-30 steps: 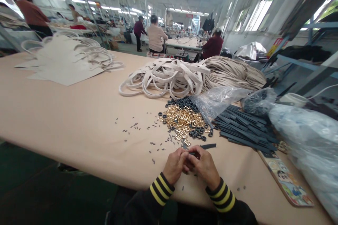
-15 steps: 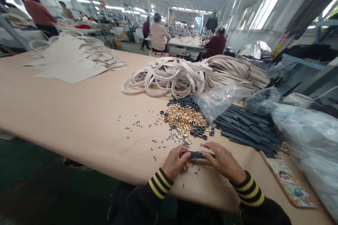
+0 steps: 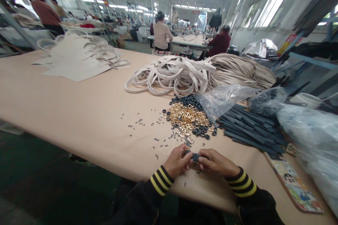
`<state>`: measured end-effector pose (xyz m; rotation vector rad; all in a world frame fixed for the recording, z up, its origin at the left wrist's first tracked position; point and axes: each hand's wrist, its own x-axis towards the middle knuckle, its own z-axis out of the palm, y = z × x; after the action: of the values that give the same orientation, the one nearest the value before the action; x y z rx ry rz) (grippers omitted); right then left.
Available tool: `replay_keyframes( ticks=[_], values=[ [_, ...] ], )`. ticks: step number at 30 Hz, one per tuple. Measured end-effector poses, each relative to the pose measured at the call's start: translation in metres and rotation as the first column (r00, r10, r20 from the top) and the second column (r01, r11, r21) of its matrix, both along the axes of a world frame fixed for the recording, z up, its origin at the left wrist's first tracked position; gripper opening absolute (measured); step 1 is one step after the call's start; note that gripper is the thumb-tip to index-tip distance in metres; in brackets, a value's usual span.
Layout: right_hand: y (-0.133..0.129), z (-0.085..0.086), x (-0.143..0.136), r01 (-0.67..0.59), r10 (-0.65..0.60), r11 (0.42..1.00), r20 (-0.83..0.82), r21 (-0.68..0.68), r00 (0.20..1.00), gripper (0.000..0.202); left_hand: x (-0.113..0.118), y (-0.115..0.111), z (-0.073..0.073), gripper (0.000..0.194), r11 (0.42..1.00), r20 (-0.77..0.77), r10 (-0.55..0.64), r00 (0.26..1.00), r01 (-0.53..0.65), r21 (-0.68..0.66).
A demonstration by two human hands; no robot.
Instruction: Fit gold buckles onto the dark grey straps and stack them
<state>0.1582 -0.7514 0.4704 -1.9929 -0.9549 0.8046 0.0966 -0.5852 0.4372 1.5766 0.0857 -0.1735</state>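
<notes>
Between my hands is a short dark strap (image 3: 195, 157), held over the front part of the table. My left hand (image 3: 177, 161) is closed on its left end, where a bit of gold buckle seems to show beside the fingers. The fingers of my right hand (image 3: 215, 161) pinch the strap's right side, close to my left fingertips. Just beyond my hands lies a heap of gold buckles (image 3: 187, 116). Dark loops (image 3: 202, 131) are mixed in at its edges. Small dark bits (image 3: 139, 122) are scattered on the table to the left.
A stack of dark straps (image 3: 253, 130) and clear plastic bags (image 3: 308, 123) lie to the right, near a cartoon-printed board (image 3: 293, 181). Pale looped strips (image 3: 169, 75) and tan cords (image 3: 240, 70) sit behind. Pale panels with handles (image 3: 76, 56) rest far left. Several people work beyond the table.
My right hand has moved left, in toward my left hand, and its fingers have closed on the strap. The view has shifted slightly.
</notes>
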Motion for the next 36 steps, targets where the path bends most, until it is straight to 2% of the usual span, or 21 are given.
replay_keyframes(
  ticks=[3, 9, 16, 19, 21, 24, 28, 32, 36],
  values=[
    [0.0, -0.006, 0.003, 0.009, -0.011, 0.999, 0.044, 0.047, 0.999, 0.026, 0.0, -0.001, -0.002, 0.017, 0.999, 0.016, 0.007, 1.0, -0.007, 0.037],
    [0.001, -0.015, 0.007, 0.022, -0.021, 0.997, -0.021, 0.072, 1.0, 0.03, -0.001, -0.004, -0.008, 0.014, 0.994, 0.053, 0.024, 0.998, -0.03, 0.103],
    [0.008, -0.014, 0.012, -0.017, 0.034, 0.992, -0.127, 0.127, 0.991, 0.033, -0.001, -0.003, -0.003, 0.019, 0.996, 0.001, 0.087, 0.996, -0.087, -0.001],
    [0.011, -0.012, 0.015, -0.073, 0.089, 0.993, -0.191, 0.09, 0.978, 0.032, -0.001, -0.004, -0.005, 0.019, 0.989, 0.02, 0.136, 0.99, -0.137, 0.049],
    [0.011, -0.011, 0.017, -0.088, 0.099, 0.994, -0.161, 0.071, 0.982, 0.033, -0.001, -0.006, -0.008, 0.019, 0.981, 0.06, 0.149, 0.987, -0.155, 0.115],
    [0.01, -0.01, 0.018, -0.082, 0.085, 0.993, -0.032, 0.087, 0.996, 0.032, -0.002, -0.009, -0.01, 0.019, 0.97, 0.086, 0.167, 0.982, -0.179, 0.167],
    [0.01, -0.008, 0.018, -0.095, 0.089, 0.989, 0.06, 0.114, 0.994, 0.026, -0.001, -0.01, -0.005, 0.022, 0.977, 0.011, 0.196, 0.981, -0.196, 0.078],
    [0.011, -0.009, 0.019, -0.136, 0.133, 0.977, 0.027, 0.165, 0.991, 0.026, 0.0, -0.011, -0.001, 0.026, 0.973, -0.024, 0.232, 0.972, -0.232, 0.009],
    [0.008, -0.014, 0.02, -0.164, 0.171, 0.969, -0.024, 0.183, 0.985, 0.027, 0.0, -0.012, -0.005, 0.023, 0.97, 0.032, 0.225, 0.974, -0.227, 0.089]
  ],
)
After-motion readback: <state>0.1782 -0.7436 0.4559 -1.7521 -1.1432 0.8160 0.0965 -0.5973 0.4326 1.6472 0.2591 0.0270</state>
